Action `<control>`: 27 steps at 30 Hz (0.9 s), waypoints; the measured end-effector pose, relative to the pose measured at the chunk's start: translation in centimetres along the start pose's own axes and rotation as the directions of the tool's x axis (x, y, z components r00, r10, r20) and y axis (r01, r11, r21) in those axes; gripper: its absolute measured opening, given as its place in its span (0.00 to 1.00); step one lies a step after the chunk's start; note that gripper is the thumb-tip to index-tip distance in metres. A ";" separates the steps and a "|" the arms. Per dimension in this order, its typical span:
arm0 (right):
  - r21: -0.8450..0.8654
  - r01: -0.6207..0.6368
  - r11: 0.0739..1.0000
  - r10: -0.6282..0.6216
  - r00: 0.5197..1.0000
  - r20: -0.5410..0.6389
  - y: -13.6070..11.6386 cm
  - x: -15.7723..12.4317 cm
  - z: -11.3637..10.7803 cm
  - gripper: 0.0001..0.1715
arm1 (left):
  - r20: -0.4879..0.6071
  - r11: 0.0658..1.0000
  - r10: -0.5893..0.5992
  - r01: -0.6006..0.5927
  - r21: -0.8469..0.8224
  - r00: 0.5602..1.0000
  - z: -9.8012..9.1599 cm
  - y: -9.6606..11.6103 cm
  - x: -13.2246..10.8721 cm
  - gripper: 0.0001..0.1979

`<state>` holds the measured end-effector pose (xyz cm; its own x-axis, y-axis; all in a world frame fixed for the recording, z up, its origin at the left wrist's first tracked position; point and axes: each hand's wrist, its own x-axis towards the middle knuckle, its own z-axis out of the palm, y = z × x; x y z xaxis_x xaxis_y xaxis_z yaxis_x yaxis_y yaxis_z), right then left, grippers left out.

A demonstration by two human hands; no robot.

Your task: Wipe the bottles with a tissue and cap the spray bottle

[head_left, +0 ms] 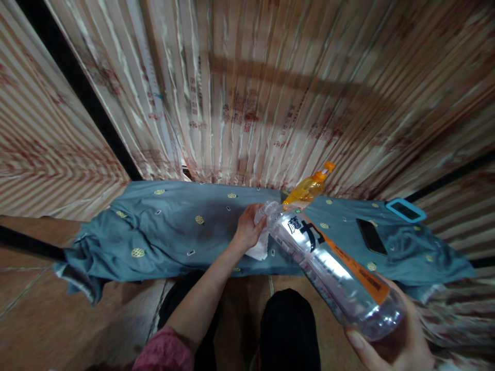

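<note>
My right hand grips the base of a large clear plastic bottle with an orange and white label, tilted so its neck points up and left. My left hand is closed around the bottle's mouth together with a white tissue. Just behind the bottle an orange spray bottle lies or leans on a blue-grey cloth with small yellow dots, which covers a low surface in front of me.
A black phone and a blue-framed device lie on the right of the cloth. A pleated, patterned curtain hangs close behind. My dark-trousered knees are below, over a brown tiled floor.
</note>
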<state>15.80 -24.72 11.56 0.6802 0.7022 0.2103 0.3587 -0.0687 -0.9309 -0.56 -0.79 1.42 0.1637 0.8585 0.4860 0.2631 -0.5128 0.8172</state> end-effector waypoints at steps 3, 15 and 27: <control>-0.003 0.016 1.000 -0.016 1.000 0.004 0.2 0.1 0.0 0.57 | 0.012 1.000 -0.003 0.003 0.001 1.000 -0.1 0.1 0.0 0.29; -0.004 0.062 0.998 -0.062 0.998 0.012 0.3 0.2 -0.1 0.53 | 0.020 1.000 -0.027 0.027 0.011 0.999 -0.2 0.2 0.0 0.24; -0.009 0.057 0.998 -0.057 0.998 -0.005 0.2 0.1 0.1 0.53 | 0.009 0.999 -0.033 0.033 0.003 0.999 -0.2 0.2 0.0 0.23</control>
<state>15.87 -24.64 11.38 0.6618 0.7014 0.2646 0.4029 -0.0351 -0.9146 -0.66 -0.94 1.62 0.1632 0.8750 0.4558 0.2712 -0.4839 0.8320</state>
